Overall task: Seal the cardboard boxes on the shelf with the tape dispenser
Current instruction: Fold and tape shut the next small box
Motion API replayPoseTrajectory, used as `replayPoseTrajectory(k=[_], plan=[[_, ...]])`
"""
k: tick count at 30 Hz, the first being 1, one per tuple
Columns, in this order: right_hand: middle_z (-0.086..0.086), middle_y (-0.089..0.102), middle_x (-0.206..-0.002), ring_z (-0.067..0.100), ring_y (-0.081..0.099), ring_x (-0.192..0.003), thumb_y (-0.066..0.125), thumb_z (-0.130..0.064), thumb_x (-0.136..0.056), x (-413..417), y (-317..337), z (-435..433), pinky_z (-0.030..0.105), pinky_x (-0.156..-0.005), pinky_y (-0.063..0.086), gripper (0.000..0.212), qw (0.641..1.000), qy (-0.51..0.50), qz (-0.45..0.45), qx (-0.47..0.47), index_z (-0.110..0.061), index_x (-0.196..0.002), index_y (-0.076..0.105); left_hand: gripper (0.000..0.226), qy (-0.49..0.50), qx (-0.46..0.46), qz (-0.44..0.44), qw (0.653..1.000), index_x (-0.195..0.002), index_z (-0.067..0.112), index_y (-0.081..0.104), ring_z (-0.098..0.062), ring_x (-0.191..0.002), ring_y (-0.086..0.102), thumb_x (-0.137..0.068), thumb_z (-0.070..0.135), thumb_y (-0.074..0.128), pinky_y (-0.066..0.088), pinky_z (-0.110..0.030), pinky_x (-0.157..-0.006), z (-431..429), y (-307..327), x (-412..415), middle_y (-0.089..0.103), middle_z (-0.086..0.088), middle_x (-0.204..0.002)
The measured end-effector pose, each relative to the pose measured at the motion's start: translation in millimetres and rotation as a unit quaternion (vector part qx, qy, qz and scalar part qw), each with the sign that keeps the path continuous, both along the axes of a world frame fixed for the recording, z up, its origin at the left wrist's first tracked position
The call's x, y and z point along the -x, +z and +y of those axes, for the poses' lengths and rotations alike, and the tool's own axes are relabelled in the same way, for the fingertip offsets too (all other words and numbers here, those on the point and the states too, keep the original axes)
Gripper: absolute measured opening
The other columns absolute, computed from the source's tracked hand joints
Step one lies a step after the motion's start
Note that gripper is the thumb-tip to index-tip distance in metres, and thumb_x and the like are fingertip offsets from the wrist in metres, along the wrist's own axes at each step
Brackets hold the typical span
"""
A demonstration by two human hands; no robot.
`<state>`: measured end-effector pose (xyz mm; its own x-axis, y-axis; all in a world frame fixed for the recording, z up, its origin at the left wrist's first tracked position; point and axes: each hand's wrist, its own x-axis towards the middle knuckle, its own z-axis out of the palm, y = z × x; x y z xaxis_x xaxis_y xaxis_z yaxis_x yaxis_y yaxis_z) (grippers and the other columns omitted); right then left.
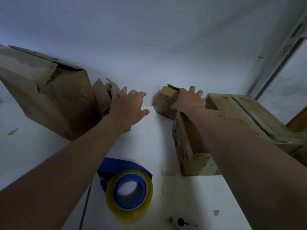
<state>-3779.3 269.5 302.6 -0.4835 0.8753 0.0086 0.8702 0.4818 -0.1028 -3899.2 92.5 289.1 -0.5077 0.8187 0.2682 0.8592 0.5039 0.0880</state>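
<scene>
1. We are looking down at a white shelf [146, 146] with a pale wall [149, 39] behind it, in dim light.
2. The tape dispenser [116, 168], blue, lies on the shelf near us between the two forearms, and neither hand touches it. Its tape roll [149, 193], yellowish and clear, faces us.
3. The large box [49, 100] stands tilted at the left, and its top flaps are loose and not taped down.
4. Just to its right, touching it, sits a crumpled box [101, 95] with torn flaps standing up.
5. Our left hand [128, 105] reaches to that crumpled box with the fingers spread and nearly straight. The fingertips lie on the torn flap and close round nothing.
6. A small box [164, 102] sits at the back against the wall, well apart from the crumpled box. One flap is lifted and glossy tape covers its top.
7. Our right hand [187, 100] lies over the right part of the small box, and two fingertips show past its far edge. We cannot tell whether it grips the box or only rests on it.
8. A long box [240, 113] lies at the right under the right forearm, with a strip of clear tape along its top seam. It stands just beside the small box.
9. A paper scrap [216, 212] lies on the shelf near the front.
</scene>
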Motion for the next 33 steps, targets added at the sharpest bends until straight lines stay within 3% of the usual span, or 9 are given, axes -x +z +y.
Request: replayPoseTrajectory(k=[5,10,13,18,22,26,30,33], plan=[[0.011,0.034,-0.137,0.041,0.036,-0.126,0.061,-0.016,-0.088,7.8,-1.7,-0.6,0.050,-0.088,0.048,0.043,0.999,-0.008,0.028,-0.035,-0.018,-0.129,0.049,0.063,0.006,-0.007,-0.017,1.000,-0.148,0.032,0.039,-0.032,-0.150,0.020,-0.093,0.059,0.055,0.005,-0.063,-0.119,1.0,-1.9,1.0,0.044,0.001,-0.154],[0.009,0.045,-0.126,0.036,0.047,-0.112,0.059,-0.009,-0.094,4.3,-5.6,-0.3,0.042,-0.070,0.041,0.029,0.989,0.038,0.102,-0.103,-0.018,-0.121,0.057,0.060,0.007,-0.017,-0.025,1.000,-0.147,0.032,0.041,-0.030,-0.150,0.021,-0.094,0.058,0.054,0.004,-0.062,-0.120,-2.9,0.5,0.9,0.046,0.002,-0.152],[0.006,0.049,-0.126,0.033,0.049,-0.110,0.057,-0.007,-0.096,0.6,-4.1,-3.0,0.041,-0.072,0.045,0.024,0.981,0.049,0.150,-0.116,-0.018,-0.115,0.067,0.060,0.005,-0.030,-0.019,0.999,-0.146,0.032,0.042,-0.029,-0.150,0.022,-0.094,0.057,0.055,0.005,-0.061,-0.120,-6.5,4.9,-0.4,0.047,0.003,-0.151],[0.002,0.040,-0.152,0.033,0.044,-0.126,0.061,-0.012,-0.096,-11.6,18.4,-24.5,0.048,-0.083,0.053,0.018,0.960,0.087,0.203,-0.174,-0.022,-0.107,0.071,0.065,0.008,-0.070,-0.001,0.998,-0.147,0.029,0.041,-0.031,-0.145,0.031,-0.092,0.057,0.058,0.015,-0.062,-0.118,-20.9,22.3,-2.0,0.050,0.001,-0.148],[0.003,0.044,-0.150,0.036,0.046,-0.126,0.065,-0.012,-0.091,-27.5,52.3,-54.2,0.047,-0.082,0.053,0.018,0.926,0.128,0.261,-0.240,-0.026,-0.096,0.076,0.074,0.015,-0.096,0.010,0.995,-0.150,0.026,0.036,-0.033,-0.139,0.039,-0.087,0.057,0.061,0.026,-0.062,-0.113,-46.3,47.0,-7.4,0.053,-0.004,-0.144],[0.004,0.047,-0.143,0.033,0.046,-0.123,0.068,-0.014,-0.090,-49.5,81.4,-101.2,0.043,-0.075,0.053,0.016,0.901,0.168,0.319,-0.241,-0.028,-0.093,0.076,0.084,0.004,-0.131,-0.028,0.991,-0.152,0.025,0.033,-0.030,-0.137,0.041,-0.083,0.058,0.068,0.029,-0.059,-0.113,-89.5,78.3,-20.4,0.052,-0.005,-0.144],[0.002,0.050,-0.137,0.030,0.049,-0.119,0.072,-0.022,-0.089,-67.9,93.5,-160.1,0.040,-0.067,0.052,0.005,0.880,0.207,0.359,-0.230,-0.026,-0.088,0.075,0.110,-0.031,-0.153,-0.130,0.979,-0.156,0.026,0.025,-0.025,-0.138,0.041,-0.068,0.062,0.081,0.039,-0.045,-0.108,-142.9,105.0,-42.7,0.044,-0.003,-0.152],[-0.002,0.055,-0.128,0.027,0.049,-0.115,0.074,-0.026,-0.086,-75.7,92.3,-209.4,0.040,-0.070,0.051,0.004,0.873,0.245,0.362,-0.216,-0.028,-0.088,0.076,0.122,-0.031,-0.167,-0.207,0.964,-0.157,0.027,0.019,-0.025,-0.139,0.040,-0.061,0.059,0.087,0.038,-0.040,-0.105,-187.1,108.0,-52.6,0.038,-0.004,-0.155]])
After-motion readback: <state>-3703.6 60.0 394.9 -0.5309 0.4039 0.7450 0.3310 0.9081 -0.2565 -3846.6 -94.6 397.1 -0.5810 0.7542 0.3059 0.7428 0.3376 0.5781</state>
